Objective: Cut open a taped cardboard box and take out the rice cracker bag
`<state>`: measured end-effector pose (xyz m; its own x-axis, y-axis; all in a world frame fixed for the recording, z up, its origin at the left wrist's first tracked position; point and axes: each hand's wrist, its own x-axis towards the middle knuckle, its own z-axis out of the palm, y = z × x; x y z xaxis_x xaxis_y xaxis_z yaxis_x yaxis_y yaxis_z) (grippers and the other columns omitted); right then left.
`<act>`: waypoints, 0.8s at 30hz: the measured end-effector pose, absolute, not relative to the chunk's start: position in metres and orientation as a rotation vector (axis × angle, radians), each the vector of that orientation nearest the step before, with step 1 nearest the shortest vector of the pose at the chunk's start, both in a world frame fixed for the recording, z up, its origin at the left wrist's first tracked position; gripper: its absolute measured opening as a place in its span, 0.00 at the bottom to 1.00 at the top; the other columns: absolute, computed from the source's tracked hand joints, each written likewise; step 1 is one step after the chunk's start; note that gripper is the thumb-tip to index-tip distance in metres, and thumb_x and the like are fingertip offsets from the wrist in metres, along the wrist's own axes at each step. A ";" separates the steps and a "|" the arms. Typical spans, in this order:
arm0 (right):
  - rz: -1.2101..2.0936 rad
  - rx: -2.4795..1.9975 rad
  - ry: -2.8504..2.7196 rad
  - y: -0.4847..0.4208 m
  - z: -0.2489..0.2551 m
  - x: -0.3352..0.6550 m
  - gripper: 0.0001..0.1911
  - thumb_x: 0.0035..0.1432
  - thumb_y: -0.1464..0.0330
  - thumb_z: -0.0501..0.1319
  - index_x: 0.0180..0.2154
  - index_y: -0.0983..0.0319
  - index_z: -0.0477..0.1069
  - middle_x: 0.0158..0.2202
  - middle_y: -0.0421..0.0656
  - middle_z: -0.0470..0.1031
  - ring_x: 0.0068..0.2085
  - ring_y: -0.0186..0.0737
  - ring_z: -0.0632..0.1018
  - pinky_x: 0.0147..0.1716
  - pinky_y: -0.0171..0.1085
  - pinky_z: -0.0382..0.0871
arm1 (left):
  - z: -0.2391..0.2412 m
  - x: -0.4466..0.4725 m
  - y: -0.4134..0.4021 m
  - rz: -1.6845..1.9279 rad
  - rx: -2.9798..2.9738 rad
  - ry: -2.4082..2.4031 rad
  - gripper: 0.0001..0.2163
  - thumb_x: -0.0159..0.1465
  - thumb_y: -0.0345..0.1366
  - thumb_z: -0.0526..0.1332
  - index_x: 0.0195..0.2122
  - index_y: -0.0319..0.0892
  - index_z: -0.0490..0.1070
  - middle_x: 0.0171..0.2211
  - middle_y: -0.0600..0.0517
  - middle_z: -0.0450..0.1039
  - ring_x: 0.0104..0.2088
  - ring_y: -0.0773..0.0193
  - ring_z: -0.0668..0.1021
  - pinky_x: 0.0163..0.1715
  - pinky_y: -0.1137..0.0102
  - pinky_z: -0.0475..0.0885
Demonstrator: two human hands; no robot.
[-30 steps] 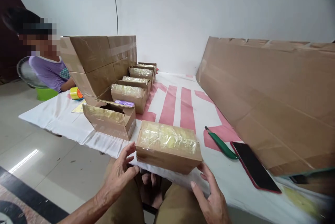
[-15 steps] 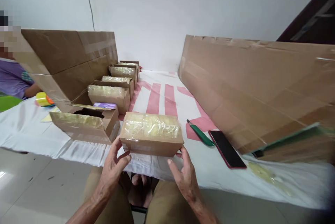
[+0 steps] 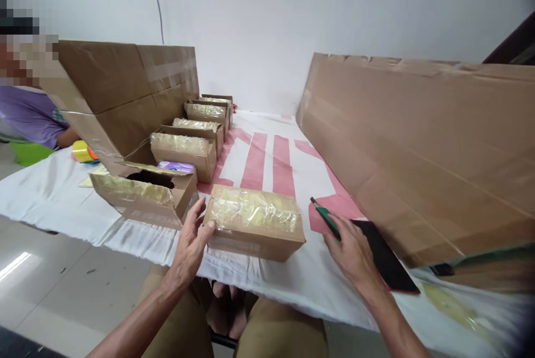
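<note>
A small cardboard box (image 3: 254,224), its top sealed with clear tape, lies on the white cloth in front of me. My left hand (image 3: 190,246) grips its left end, fingers behind the end and thumb at the front corner. My right hand (image 3: 353,252) rests to the right of the box, fingers curled down over a green cutter (image 3: 324,214) whose tip sticks out past them. The hand also covers part of a dark phone (image 3: 387,263) that lies beside the cutter.
An opened box (image 3: 146,196) with a purple item inside stands left of my box, and a row of several taped boxes (image 3: 184,151) runs back from it. Large cardboard sheets lean at left (image 3: 125,90) and right (image 3: 418,146). A person in purple (image 3: 31,115) sits far left near a yellow tape roll (image 3: 81,151).
My right hand has left the box's right end and moved right onto the green cutter. The left hand has stayed at the box's left end. The box has been set down on the cloth.
</note>
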<state>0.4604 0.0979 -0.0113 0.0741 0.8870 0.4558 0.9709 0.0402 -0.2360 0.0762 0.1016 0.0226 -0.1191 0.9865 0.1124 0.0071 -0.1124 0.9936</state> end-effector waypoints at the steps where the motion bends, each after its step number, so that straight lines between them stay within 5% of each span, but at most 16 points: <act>1: -0.277 -1.966 -1.883 0.108 -0.012 0.467 0.22 0.62 0.68 0.54 0.56 0.65 0.72 0.58 0.57 0.76 0.57 0.61 0.76 0.52 0.56 0.71 | 0.026 0.079 0.108 1.408 1.274 1.211 0.33 0.65 0.51 0.63 0.68 0.47 0.59 0.70 0.43 0.60 0.69 0.46 0.65 0.66 0.53 0.63; 7: -0.507 -2.278 -2.051 0.134 -0.028 0.478 0.19 0.65 0.71 0.53 0.55 0.63 0.73 0.51 0.57 0.80 0.48 0.60 0.80 0.38 0.50 0.70 | 0.027 0.085 0.133 1.496 1.468 1.182 0.26 0.64 0.44 0.62 0.63 0.47 0.68 0.70 0.45 0.61 0.71 0.47 0.62 0.69 0.53 0.57; 18: -0.501 -2.190 -2.135 0.152 -0.034 0.507 0.16 0.64 0.75 0.52 0.48 0.66 0.76 0.41 0.56 0.82 0.42 0.54 0.82 0.40 0.45 0.72 | 0.012 0.094 0.138 1.565 1.373 1.164 0.25 0.59 0.38 0.59 0.58 0.40 0.71 0.67 0.41 0.65 0.69 0.45 0.64 0.69 0.48 0.54; 24: -0.223 -1.963 -1.899 0.148 -0.007 0.500 0.25 0.68 0.63 0.45 0.55 0.64 0.74 0.46 0.53 0.82 0.45 0.54 0.82 0.40 0.44 0.75 | 0.011 0.093 0.141 1.555 1.358 1.117 0.25 0.59 0.38 0.59 0.58 0.40 0.71 0.68 0.40 0.63 0.68 0.44 0.65 0.69 0.49 0.55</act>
<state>0.5002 0.1482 -0.0074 0.0648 0.9215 0.3830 0.9852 0.0019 -0.1714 0.0932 0.1410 0.0111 -0.1312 0.9409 0.3122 -0.0043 -0.3155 0.9489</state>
